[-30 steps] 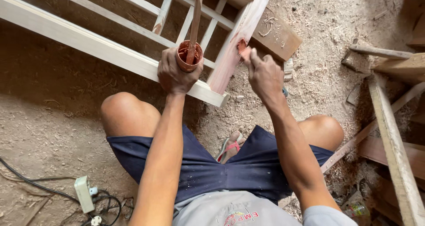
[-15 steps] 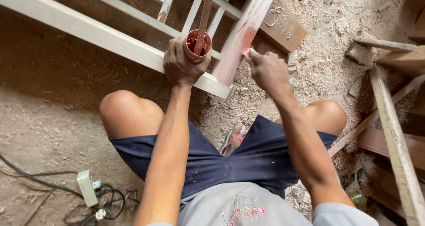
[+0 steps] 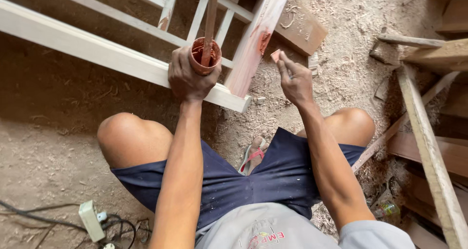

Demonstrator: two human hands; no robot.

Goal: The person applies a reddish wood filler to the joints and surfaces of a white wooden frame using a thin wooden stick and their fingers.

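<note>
Left hand [image 3: 187,78] grips cup [image 3: 204,56]; right hand [image 3: 295,80] pinches scraper [image 3: 276,55] beside frame [image 3: 253,39]

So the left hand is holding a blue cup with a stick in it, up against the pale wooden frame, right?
Not quite: the cup is reddish-brown, not blue, as the head view shows. The rest holds: the left hand holds it, a stick stands in it, and it sits up against the pale wooden frame.

Dirt floor [image 3: 53,112] is covered in sawdust and shavings, lit by soft daylight. Loose planks [image 3: 434,146] are stacked right of it, a flat board [image 3: 302,32] lies up top, and a white power strip [image 3: 91,220] with black cables sits bottom left.
</note>
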